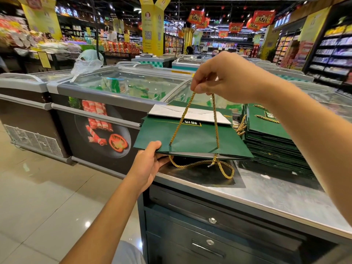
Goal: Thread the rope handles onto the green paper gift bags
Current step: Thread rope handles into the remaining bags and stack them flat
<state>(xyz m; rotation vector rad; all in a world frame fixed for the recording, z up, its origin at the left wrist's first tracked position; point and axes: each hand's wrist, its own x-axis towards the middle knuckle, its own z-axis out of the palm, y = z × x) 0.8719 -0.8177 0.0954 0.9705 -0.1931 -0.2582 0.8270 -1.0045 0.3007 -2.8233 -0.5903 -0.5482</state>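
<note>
Counter (pixel 276 191): L hand (pixel 150 162) grips 1 bag (pixel 194 138) (fingers (pixel 162 161) half-hidden beneath); R hand (pixel 224 79) pinches rope handle (pixel 216 121).

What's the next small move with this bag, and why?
Probably lower the right hand and let the upper rope handle drop flat: both its ends already run through the green bag, which the left hand steadies; the lower handle hangs below its edge.

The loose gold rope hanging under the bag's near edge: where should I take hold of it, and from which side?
Probably a pinch grip just behind its silvery tip, coming from the near right. The loose rope lies free on the counter there, tip exposed, whereas its left end disappears under the bag beside the left hand.
</note>
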